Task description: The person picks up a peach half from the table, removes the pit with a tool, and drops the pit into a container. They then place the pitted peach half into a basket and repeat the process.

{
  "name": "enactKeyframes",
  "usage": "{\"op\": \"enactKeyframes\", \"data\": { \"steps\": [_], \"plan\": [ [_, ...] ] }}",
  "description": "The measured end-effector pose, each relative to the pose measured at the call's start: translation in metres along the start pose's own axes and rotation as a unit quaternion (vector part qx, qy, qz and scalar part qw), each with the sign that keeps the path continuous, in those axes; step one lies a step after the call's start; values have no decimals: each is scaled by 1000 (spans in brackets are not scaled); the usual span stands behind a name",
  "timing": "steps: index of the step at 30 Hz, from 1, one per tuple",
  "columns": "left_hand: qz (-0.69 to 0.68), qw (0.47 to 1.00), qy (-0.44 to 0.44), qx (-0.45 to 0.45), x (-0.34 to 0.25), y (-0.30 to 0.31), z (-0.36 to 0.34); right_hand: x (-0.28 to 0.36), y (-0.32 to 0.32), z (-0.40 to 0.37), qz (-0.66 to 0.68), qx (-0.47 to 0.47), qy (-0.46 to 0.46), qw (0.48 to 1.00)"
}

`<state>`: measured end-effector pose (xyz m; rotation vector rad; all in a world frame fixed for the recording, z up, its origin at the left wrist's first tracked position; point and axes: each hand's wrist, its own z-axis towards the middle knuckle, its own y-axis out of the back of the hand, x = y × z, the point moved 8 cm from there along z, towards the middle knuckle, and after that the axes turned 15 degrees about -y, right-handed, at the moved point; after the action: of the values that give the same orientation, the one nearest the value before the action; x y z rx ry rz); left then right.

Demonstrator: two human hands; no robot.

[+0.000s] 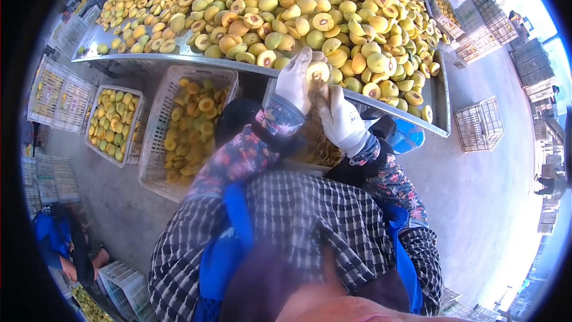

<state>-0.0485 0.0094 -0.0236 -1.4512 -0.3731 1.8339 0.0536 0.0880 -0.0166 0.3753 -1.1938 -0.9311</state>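
In front of my chest, at the near edge of a metal table (202, 59), my two gloved hands meet. My left hand (294, 82) is closed on a yellow peach half (319, 71), its cut face turned up. Just below the fruit, my right hand (342, 122) is closed, thumb and fingers pinched toward it; blur hides what they grip. A big heap of halved peaches (268, 6) covers the tabletop beyond my hands. Under them, partly hidden by my arms, a container holds brown scraps or pits (322, 146).
A white crate (156, 137) of peach halves stands by my left leg. Left of it is another filled crate (114, 122). A white crate (479, 124) sits on the floor at right, near a blue object (408, 137). Another person (65, 241) is at lower left.
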Motion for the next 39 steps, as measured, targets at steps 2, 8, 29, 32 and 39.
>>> {"op": "enactKeyframes", "data": {
  "steps": [2, 8, 29, 32, 39],
  "plan": [
    [-28, 997, 24, -65, 0, 1, -2, -5, -7, -4, 17, -8, 8, 1000],
    [-1, 993, -52, -108, -2, 11, -5, -5, -13, 12, 230, 145, -68, 960],
    [-76, 972, 191, -113, 2, 7, -4, 2, -52, -14, 632, 375, -372, 567],
    [-98, 964, 213, -125, 7, 6, -5, -17, -64, -16, 631, 344, -330, 612],
    [-110, 963, 217, -112, 23, 12, -8, -3, -27, -6, 219, 196, -156, 943]
  ]
}}
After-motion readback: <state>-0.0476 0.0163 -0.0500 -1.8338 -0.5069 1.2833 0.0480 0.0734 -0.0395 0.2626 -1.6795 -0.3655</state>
